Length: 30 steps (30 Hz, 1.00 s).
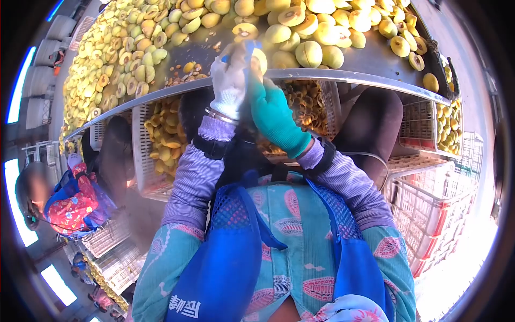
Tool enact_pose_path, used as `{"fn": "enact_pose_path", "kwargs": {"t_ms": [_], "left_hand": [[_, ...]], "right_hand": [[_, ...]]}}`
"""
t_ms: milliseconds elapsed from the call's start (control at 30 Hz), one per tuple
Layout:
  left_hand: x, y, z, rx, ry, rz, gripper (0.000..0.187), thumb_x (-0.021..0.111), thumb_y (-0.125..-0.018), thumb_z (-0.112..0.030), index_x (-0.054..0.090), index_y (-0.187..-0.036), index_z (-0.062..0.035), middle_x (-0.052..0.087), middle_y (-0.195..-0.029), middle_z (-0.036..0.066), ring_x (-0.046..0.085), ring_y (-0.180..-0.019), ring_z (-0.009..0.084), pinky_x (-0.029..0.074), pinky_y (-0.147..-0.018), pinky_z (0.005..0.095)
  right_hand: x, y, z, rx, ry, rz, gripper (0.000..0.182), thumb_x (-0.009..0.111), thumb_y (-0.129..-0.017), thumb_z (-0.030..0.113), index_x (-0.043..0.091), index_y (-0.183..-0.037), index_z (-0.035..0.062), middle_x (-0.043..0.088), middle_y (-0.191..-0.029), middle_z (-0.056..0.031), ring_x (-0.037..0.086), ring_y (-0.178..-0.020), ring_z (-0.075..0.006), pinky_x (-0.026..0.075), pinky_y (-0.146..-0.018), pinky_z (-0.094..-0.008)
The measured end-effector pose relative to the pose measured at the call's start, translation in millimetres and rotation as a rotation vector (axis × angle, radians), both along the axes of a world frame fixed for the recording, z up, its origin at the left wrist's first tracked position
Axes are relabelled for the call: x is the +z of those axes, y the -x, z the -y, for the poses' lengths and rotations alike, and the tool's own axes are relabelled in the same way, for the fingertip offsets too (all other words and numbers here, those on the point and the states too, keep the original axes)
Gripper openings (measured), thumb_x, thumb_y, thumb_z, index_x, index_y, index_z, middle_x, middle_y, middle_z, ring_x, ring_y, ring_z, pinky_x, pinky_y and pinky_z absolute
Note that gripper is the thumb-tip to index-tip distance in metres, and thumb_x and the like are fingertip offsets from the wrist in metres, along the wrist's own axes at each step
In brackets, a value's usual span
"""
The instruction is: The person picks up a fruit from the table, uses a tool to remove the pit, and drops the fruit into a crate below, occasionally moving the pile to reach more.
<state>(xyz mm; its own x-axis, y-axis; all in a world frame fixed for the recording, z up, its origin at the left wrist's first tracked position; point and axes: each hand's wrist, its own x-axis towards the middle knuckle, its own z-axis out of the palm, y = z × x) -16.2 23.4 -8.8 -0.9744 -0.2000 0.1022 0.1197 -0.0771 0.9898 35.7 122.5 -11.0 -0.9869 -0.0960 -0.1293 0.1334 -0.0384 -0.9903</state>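
- Head view: a pale yellow halved fruit point(259, 60) is held up at the near edge of the grey metal table point(354, 72), pinched between two gloved hands that meet just above the rim.
- The left hand point(229, 80), in a white knitted glove, is seen closed around a thin blue-handled tool point(248, 51); whether a blade touches the fruit cannot be told, as the spot is blurred.
- The right hand point(274, 115), in a teal rubber-coated glove, is curled beneath and behind the fruit, fingers wrapped up around it from the body side.
- The fruit lies straight ahead of both hands, slightly to the right of the white glove, and is touched by the teal glove; its cut face cannot be made out.
- Beyond the hands, heaps of whole yellow-green fruit point(316, 32) and pitted halves point(115, 59) are spread across the table.
- Below the table rim, a white slatted plastic crate point(140, 161) filled with yellow fruit pieces is seen; a co-worker in a red patterned top point(72, 204) is at the left.
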Motion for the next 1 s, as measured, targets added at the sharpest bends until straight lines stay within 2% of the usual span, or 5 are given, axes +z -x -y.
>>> {"fn": "enact_pose_path", "kwargs": {"t_ms": [233,567,767,867,1000], "left_hand": [[7,-4,-3,-0.010,0.118,-0.120,0.025,0.063,-0.089,-0.012,0.063,-0.114,-0.0080,0.063,-0.091,0.006,0.063,-0.074,0.0175,0.050,-0.062,0.0273],[14,-5,0,-0.159,-0.040,0.058,0.028,0.066,-0.091,-0.022,0.069,-0.106,0.0017,0.070,-0.089,0.004,0.060,-0.074,0.0088,0.051,-0.065,0.0254],[18,-3,6,-0.343,-0.237,0.191,0.038,0.070,-0.091,-0.032,0.069,-0.094,0.0053,0.069,-0.082,0.011,0.062,-0.064,0.0161,0.052,-0.060,0.0283],[14,-1,3,-0.285,-0.146,0.255,0.038,0.069,-0.091,-0.032,0.068,-0.095,0.0052,0.069,-0.082,0.012,0.064,-0.065,0.0174,0.053,-0.062,0.0284],[15,-12,10,-0.304,-0.249,0.332,0.055,0.060,-0.094,-0.047,0.064,-0.106,0.0058,0.069,-0.086,0.013,0.066,-0.072,0.0179,0.053,-0.063,0.0258]], "right_hand": [[-13,-5,9,-0.261,-0.243,-0.401,0.034,0.051,-0.100,0.032,0.057,-0.094,-0.0009,0.061,-0.077,-0.0288,0.061,-0.072,-0.0458,0.047,-0.061,-0.0489],[29,-13,-20,0.208,0.212,0.300,0.049,0.043,-0.100,0.052,0.055,-0.094,0.0051,0.054,-0.063,-0.0033,0.054,-0.044,-0.0122,0.039,-0.035,-0.0244],[20,-13,-20,0.434,1.267,0.746,0.043,0.044,-0.100,0.054,0.053,-0.089,0.0128,0.047,-0.059,0.0010,0.039,-0.036,-0.0092,0.032,-0.033,-0.0227],[23,-16,-22,0.374,0.751,0.599,0.041,0.043,-0.100,0.052,0.053,-0.085,0.0151,0.043,-0.057,0.0044,0.036,-0.036,-0.0084,0.032,-0.034,-0.0247],[28,-9,-25,0.578,1.314,0.817,0.042,0.043,-0.100,0.055,0.051,-0.084,0.0163,0.042,-0.058,0.0053,0.038,-0.038,-0.0060,0.032,-0.035,-0.0202]]}}
